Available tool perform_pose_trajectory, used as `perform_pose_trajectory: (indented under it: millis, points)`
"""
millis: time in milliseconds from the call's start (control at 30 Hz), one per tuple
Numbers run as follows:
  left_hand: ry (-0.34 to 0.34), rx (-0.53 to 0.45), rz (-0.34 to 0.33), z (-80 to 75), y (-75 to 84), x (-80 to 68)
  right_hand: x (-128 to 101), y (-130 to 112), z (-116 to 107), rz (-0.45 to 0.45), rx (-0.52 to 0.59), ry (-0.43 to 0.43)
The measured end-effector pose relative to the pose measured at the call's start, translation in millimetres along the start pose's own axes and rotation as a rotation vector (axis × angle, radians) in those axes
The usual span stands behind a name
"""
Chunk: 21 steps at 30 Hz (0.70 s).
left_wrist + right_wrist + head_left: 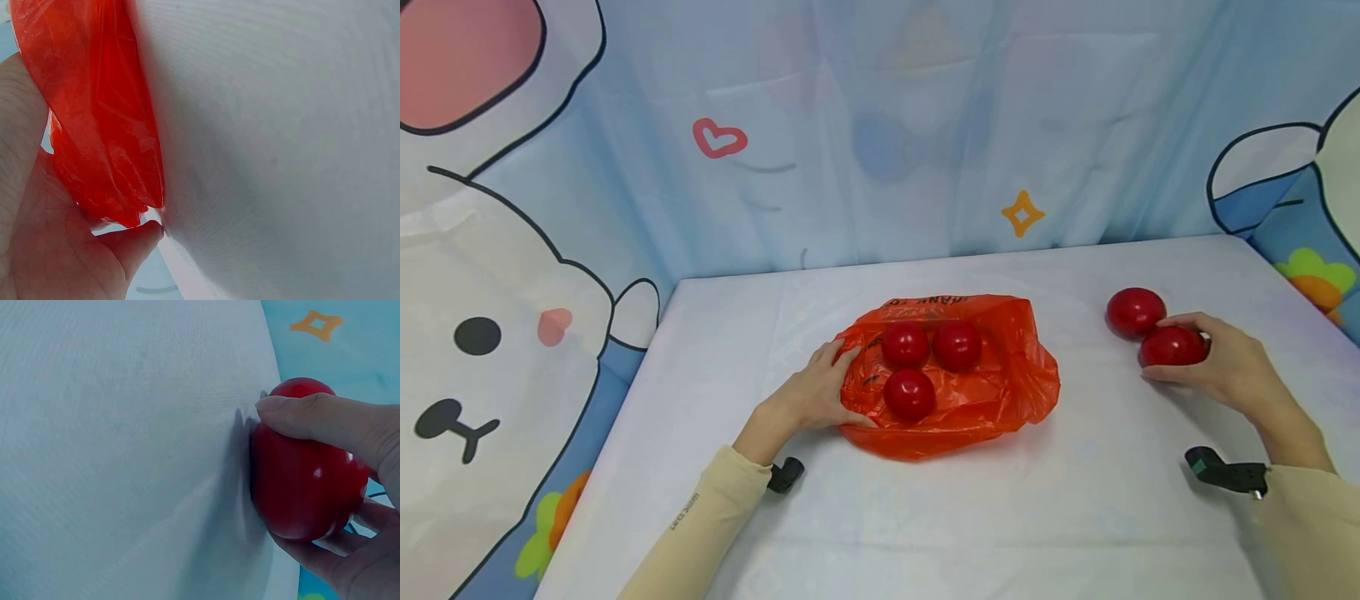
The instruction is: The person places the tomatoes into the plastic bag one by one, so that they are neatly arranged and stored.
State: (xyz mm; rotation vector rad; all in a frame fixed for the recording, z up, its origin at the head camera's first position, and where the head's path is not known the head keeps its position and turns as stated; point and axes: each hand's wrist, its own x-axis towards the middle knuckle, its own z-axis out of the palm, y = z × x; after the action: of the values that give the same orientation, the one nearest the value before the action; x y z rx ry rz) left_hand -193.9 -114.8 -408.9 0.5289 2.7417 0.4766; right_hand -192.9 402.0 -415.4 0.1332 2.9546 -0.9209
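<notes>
Tomato (pixel 1172 347) right of bag (pixel 970 400) gripped by right hand (pixel 1221 362); left hand (pixel 816 392) pinches bag's edge. Step: loading; next, likely carry tomato to bag mouth.

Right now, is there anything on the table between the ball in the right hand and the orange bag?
Nothing visible. The right hand grips one ball, and only bare table lies between it and the bag. The second loose ball sits behind it, off that path. The left hand holds the bag's far edge.
</notes>
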Motion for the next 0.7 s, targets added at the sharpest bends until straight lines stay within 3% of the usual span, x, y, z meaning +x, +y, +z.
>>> perform_pose_trajectory:
  millis: [167,300,533,700]
  points:
    - [0.003,0.003,0.003,1.8,-1.9,1.2,-1.9,-5.5,-0.7,-0.006,-0.004,0.004]
    - [-0.001,0.009,0.003,1.7,-2.1,1.9,-5.5,-23.5,-6.2,-0.045,0.004,0.052]
    - [0.005,-0.001,0.007,0.8,-2.1,2.0,-12.0,-95.4,-24.8,-0.194,0.023,0.209]
    - [0.002,-0.01,0.009,2.3,-2.8,1.7,-19.7,-156.2,-30.3,-0.299,0.111,0.201]
